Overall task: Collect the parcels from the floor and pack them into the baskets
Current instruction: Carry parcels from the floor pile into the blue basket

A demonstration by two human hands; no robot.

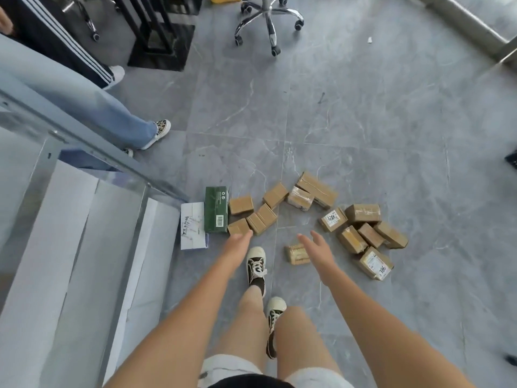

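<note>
A person reaches down with both arms toward cardboard parcels [363, 213] scattered on the grey tiled floor [391, 121]. The left hand [237, 243] and right hand [317, 247] hang empty, fingers straight. A green box [216, 210] and white parcel [193, 225] lie beside a metal rack [84, 152].

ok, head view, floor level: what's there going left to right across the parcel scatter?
White labelled parcel → green box → left hand → small taped parcel by the right hand → parcel with white label → parcel marked 786.
</note>
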